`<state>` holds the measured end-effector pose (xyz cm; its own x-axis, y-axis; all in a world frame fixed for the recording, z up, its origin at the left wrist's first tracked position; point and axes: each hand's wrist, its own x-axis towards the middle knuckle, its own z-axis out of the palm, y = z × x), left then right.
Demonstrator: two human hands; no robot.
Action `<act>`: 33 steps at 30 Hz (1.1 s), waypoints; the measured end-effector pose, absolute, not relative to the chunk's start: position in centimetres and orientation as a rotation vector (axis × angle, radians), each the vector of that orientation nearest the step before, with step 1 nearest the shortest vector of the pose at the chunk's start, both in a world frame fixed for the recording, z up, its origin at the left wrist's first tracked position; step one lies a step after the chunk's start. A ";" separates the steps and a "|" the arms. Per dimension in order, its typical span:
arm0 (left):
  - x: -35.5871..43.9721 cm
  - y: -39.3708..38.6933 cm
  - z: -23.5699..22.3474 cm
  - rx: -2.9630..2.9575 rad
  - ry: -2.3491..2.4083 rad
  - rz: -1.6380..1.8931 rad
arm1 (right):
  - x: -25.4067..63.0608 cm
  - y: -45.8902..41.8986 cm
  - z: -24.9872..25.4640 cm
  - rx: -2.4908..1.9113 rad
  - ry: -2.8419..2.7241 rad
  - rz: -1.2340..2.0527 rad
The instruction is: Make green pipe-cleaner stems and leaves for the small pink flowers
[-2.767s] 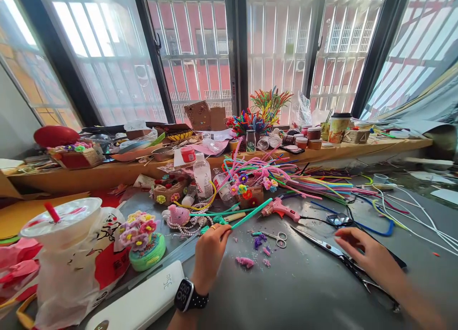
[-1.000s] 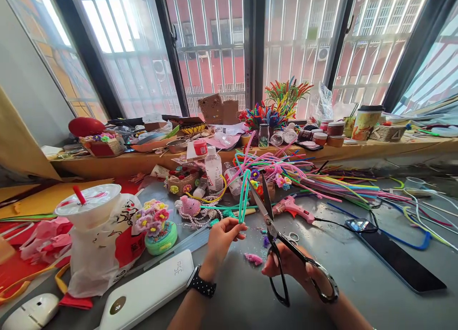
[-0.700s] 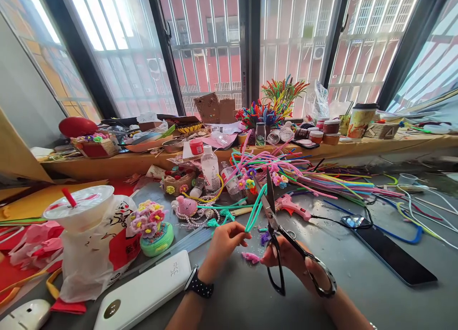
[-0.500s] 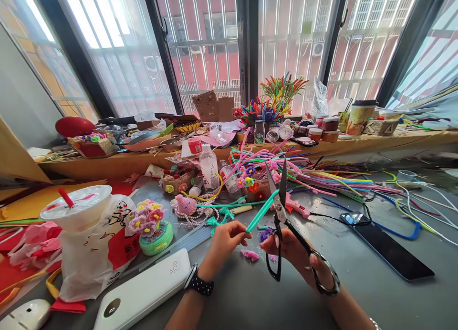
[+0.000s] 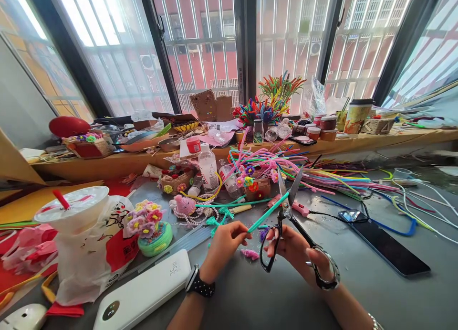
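My left hand (image 5: pixel 229 246) pinches one end of a folded teal pipe cleaner (image 5: pixel 266 214), which slants up to the right. Its far end lies between the parted blades of black-handled scissors (image 5: pixel 285 209). My right hand (image 5: pixel 300 253) has its fingers and thumb in the two scissor loops, which are spread apart. Below the hands on the grey table are a pink fuzzy scrap (image 5: pixel 250 254) and a purple fuzzy piece (image 5: pixel 264 234), the latter partly hidden by the scissors. Behind lie teal pipe-cleaner pieces (image 5: pixel 223 217) and a pink glue gun (image 5: pixel 300 208).
On the left stand a white power bank (image 5: pixel 146 292), a bagged drink cup (image 5: pixel 78 253) and a green pot of fuzzy flowers (image 5: pixel 155 239). A black phone (image 5: pixel 386 244) lies right. Bundled pipe cleaners (image 5: pixel 332 182) and a clear bottle (image 5: pixel 208 167) are behind.
The scissors have shifted slightly right and tilted right, with their blades still apart. The teal pipe cleaner's far end has moved right between them. The left hand has barely moved.
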<state>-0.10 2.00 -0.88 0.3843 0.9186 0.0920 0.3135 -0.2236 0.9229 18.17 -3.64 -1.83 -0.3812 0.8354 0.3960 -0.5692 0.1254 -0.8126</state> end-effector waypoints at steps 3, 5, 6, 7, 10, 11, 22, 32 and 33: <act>-0.1 2.0 -1.0 1.756 1.094 0.851 | 18.1 -3.6 -2.0 -0.336 -1.170 1.538; -0.2 2.0 -1.2 1.766 1.093 0.848 | 18.2 -3.5 -2.2 -0.323 -1.120 1.555; -0.2 2.0 -1.3 1.775 1.093 0.845 | 18.2 -3.5 -2.3 -0.305 -1.106 1.571; -0.2 2.0 -1.3 1.783 1.090 0.843 | 18.3 -3.5 -2.4 -0.283 -1.100 1.588; -0.2 2.0 -1.4 1.803 1.086 0.838 | 18.5 -3.5 -2.8 -0.236 -1.122 1.630; -0.2 1.9 -1.4 1.812 1.088 0.837 | 18.5 -3.6 -2.8 -0.224 -1.131 1.633; 0.0 1.8 -1.0 1.754 1.054 0.841 | 18.8 -3.9 -3.0 -0.292 -1.164 1.563; -0.3 1.8 -1.2 1.871 1.161 0.808 | 18.5 -4.1 -2.8 -0.506 -1.051 1.437; -0.4 1.8 -1.2 1.873 1.166 0.809 | 18.5 -4.0 -2.7 -0.549 -1.044 1.428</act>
<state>-0.38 1.82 -1.18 0.3790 0.9183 0.1145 0.4282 -0.2838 0.8580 18.54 -4.00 -2.74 -0.1653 0.9543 0.2491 -0.5273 0.1279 -0.8400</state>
